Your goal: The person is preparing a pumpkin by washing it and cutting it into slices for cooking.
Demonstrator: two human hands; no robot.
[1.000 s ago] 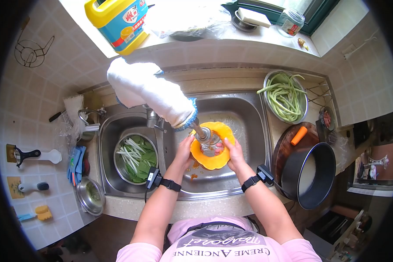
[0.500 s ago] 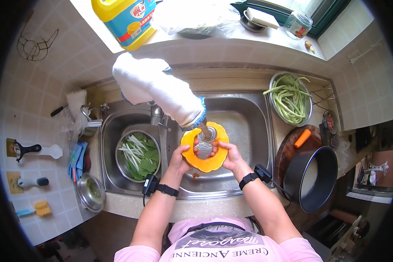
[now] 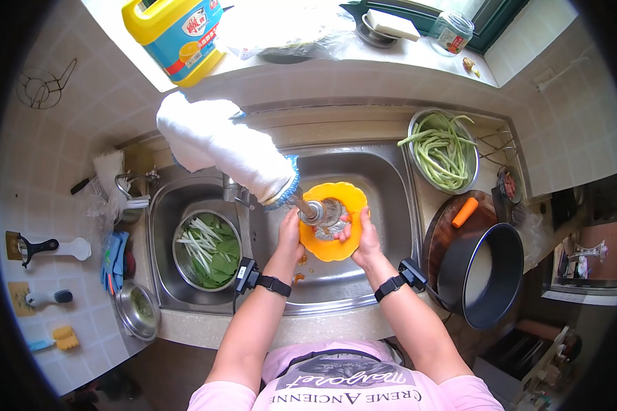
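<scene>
A scalloped yellow-orange pumpkin piece (image 3: 334, 251), hollow in the middle, is held over the right sink basin (image 3: 391, 274). My left hand (image 3: 292, 236) grips its left side, fingers partly hidden behind it and the faucet. My right hand (image 3: 367, 241) clasps the right edge, thumb on the rim and fingertips showing through the hollow. Just above the piece, the faucet spout (image 3: 312, 212) runs water into the hollow. White cloth with a blue hem (image 3: 233, 137) wraps the faucet. Orange scraps (image 3: 299, 277) lie in the basin below my left hand.
A bowl of leafy greens (image 3: 209, 250) stands in the left basin. To the right are a bowl of green beans (image 3: 445, 151), a carrot (image 3: 465, 212) on a round wooden board (image 3: 437, 226) and a black pot (image 3: 452, 274). A yellow jug (image 3: 178, 41) stands on the sill.
Both hands have shifted the pumpkin piece relative to the faucet, so the spout now sits over its left part. The piece has turned slightly. My view has moved a little.
</scene>
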